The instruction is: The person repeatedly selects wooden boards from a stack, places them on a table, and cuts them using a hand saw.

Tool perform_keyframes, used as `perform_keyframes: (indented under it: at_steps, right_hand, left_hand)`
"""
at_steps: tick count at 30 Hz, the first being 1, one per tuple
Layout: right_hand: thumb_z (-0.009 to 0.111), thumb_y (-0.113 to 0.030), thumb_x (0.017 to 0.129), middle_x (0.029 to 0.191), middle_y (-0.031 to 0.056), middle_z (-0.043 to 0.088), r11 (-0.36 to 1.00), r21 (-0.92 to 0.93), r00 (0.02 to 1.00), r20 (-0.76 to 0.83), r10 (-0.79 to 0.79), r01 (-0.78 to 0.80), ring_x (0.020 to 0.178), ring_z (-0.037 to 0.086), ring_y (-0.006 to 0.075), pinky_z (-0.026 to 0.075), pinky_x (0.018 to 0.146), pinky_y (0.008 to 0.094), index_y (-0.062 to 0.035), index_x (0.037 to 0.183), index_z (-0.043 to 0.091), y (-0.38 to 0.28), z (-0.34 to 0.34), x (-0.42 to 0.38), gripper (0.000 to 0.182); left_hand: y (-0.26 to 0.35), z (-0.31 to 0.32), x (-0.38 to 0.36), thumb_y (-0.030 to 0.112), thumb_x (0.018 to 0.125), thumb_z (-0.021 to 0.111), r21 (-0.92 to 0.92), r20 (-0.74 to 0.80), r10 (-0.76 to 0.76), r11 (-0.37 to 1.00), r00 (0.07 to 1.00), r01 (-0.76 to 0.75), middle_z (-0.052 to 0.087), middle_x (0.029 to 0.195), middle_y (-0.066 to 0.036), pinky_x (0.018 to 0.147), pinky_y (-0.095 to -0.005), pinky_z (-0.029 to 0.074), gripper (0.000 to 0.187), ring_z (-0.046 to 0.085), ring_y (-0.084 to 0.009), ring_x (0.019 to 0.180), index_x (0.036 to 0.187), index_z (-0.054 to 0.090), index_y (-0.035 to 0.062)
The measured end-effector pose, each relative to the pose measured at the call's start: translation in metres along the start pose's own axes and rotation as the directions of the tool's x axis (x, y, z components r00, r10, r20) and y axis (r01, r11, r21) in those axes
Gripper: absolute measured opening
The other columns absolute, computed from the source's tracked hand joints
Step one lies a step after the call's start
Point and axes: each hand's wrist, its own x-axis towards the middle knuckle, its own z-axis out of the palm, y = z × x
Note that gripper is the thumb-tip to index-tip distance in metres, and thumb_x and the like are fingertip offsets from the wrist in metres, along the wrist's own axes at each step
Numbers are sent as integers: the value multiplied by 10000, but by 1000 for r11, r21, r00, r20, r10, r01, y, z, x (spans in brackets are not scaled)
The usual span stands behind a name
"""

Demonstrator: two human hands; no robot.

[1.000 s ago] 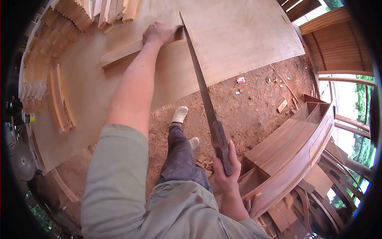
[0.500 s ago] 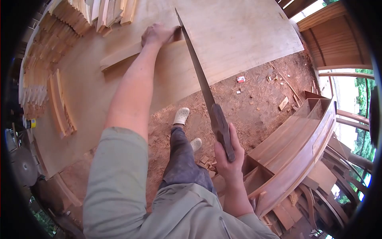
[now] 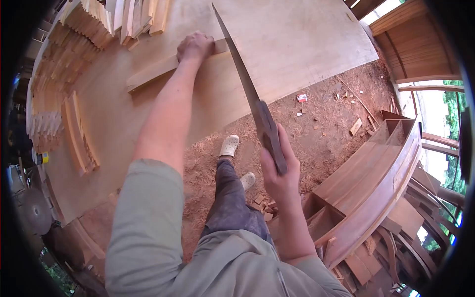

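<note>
A handsaw (image 3: 241, 67) with a dark handle is in my right hand (image 3: 284, 183), its fingers wrapped round the grip. The long blade points away from me and crosses the right end of a slightly curved wooden strip (image 3: 153, 76). My left hand (image 3: 196, 48) is closed over that strip, just left of the blade, and presses it on a broad plywood tabletop (image 3: 297, 39). The strip's left end sticks out beyond my forearm.
Stacked wooden pieces (image 3: 62, 64) fill the table's left side, with two curved strips (image 3: 79, 133) nearer me. A wooden cabinet (image 3: 361, 173) lies to my right. Offcuts (image 3: 355, 127) and shavings litter the ground. A round saw blade (image 3: 35, 211) stands at far left.
My right hand has pushed the handsaw forward, so its handle sits closer to the table edge. My left thumb, stretched towards the blade before, is now drawn in against the strip.
</note>
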Motion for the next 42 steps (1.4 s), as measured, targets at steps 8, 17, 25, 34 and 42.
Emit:
perform_keyframes:
  at_steps: [8, 17, 25, 34, 42]
  right_hand:
    - [613, -21, 905, 1094, 140, 688, 1000, 25, 1000, -14, -1, 1, 919, 629, 106, 511, 803, 257, 41, 1448, 414, 20, -29, -67, 581]
    - [612, -51, 932, 1043, 118, 671, 995, 36, 995, 36, -97, 96, 862, 591, 76, 505, 750, 242, 28, 1458, 399, 6, 17, 42, 573]
    - [612, 13, 889, 1133, 120, 668, 1000, -1, 999, 28, -17, 17, 926, 625, 100, 498, 807, 230, 75, 1439, 398, 26, -48, -82, 594]
    - [640, -86, 918, 1012, 128, 684, 988, -17, 988, 12, -152, 153, 876, 620, 81, 507, 767, 243, -14, 1452, 433, 14, 14, 51, 577]
    - [621, 14, 863, 1120, 159, 690, 990, -74, 993, 33, -115, 117, 963, 662, 131, 504, 856, 253, 102, 1395, 438, 34, -58, -88, 570]
  left_hand:
    - [13, 5, -1, 272, 908, 418, 145, -20, -45, 988, 999, 47, 672, 1215, -173, 989, -454, 475, 418, 615, -326, 1179, 1131, 704, 65]
    - [8, 8, -5, 257, 903, 417, 68, -84, -22, 997, 996, 28, 698, 1146, -182, 968, -431, 489, 412, 649, -337, 1109, 1073, 733, 56]
    - [12, 9, -1, 283, 921, 392, 112, -81, -67, 991, 994, 76, 699, 1133, -189, 958, -441, 505, 437, 659, -340, 1093, 1068, 734, 54]
    - [9, 8, -7, 276, 919, 389, 110, -92, 52, 993, 994, -42, 688, 1169, -184, 973, -447, 492, 432, 641, -339, 1126, 1096, 722, 63]
    - [15, 9, -5, 240, 905, 460, 205, -86, -1, 979, 996, 18, 708, 1133, -151, 935, -426, 518, 369, 655, -323, 1099, 1059, 738, 53]
